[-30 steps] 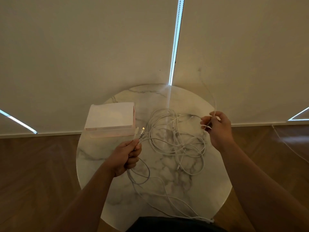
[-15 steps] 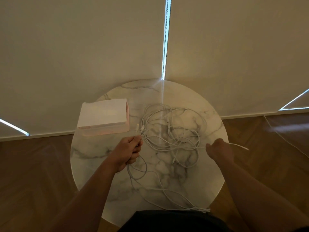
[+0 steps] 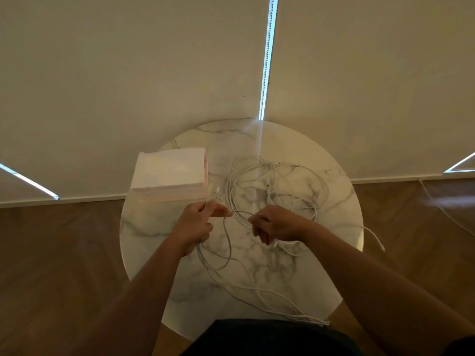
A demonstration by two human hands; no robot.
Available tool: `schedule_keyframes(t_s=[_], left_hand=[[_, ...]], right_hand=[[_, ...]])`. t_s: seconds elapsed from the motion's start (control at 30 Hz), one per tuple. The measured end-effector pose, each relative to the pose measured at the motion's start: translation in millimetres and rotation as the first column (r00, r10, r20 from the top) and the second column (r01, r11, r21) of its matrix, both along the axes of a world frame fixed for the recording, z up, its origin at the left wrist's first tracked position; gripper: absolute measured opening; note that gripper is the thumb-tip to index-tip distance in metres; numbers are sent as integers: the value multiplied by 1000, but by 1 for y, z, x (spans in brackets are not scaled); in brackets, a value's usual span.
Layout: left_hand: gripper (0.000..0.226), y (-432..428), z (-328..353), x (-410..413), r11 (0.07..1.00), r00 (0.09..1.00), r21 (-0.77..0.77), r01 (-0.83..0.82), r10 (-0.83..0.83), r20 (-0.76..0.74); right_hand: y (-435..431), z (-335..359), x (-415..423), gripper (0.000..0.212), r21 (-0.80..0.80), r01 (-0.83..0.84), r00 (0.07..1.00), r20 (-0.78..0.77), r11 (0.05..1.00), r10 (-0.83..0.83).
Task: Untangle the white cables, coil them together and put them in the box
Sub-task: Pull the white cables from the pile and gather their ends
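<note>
At table centre: both hands on the white cables, untangle step only part done.

Left hand (image 3: 196, 224) has its fingers closed round a bundle of cable ends, plugs sticking up just beside the box's near right corner. Right hand (image 3: 276, 223) has its fingers curled and pinching one strand near the left hand. The white cables (image 3: 270, 186) lie mostly as a loose tangle on the far-right part of the round marble table (image 3: 144, 235); several strands run to the near edge, and one droops over the right edge. No coil formed; nothing seen going into the box (image 3: 171, 173), which sits at the far-left edge, and I cannot tell whether it is open. My read: early stage. Bare table front-left leaves room to pull strands out; the overhanging strands could snag or slide off.
</note>
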State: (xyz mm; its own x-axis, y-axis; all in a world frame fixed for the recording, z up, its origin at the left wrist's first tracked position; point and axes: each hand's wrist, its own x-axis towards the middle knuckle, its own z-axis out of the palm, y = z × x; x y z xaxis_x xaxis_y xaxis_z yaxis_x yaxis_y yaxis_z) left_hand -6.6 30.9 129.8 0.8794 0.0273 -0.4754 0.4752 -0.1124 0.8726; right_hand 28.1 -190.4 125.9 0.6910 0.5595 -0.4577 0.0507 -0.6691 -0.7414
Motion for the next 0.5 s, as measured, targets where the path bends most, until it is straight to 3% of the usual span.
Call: schedule_keyframes(t_s=[0.07, 0.17, 0.27, 0.33, 0.43, 0.5], left_hand=[[38, 9, -8, 3, 981, 981, -8, -192, 192, 11], [34, 19, -16, 4, 898, 924, -227, -376, 382, -19], [34, 25, -15, 5, 816, 895, -392, -425, 444, -46], [36, 29, -12, 7, 766, 875, -455, -454, 478, -69], [35, 35, -8, 8, 709, 849, -505, -492, 518, -100], [34, 36, -6, 8, 704, 850, -513, -491, 516, -106]], right_hand=[[-11, 4, 3, 50, -71, -35, 999, -22, 997, 33], [-24, 2, 7, 51, -282, -218, 964, -212, 934, 161], [-35, -8, 0, 50, -543, -432, 872, -454, 721, 180], [-43, -17, -11, 52, -605, -508, 819, -560, 613, 127], [-55, -23, -23, 51, -652, -592, 774, -623, 475, 109], [-56, -16, -22, 60, -707, -618, 785, -578, 344, 221]])
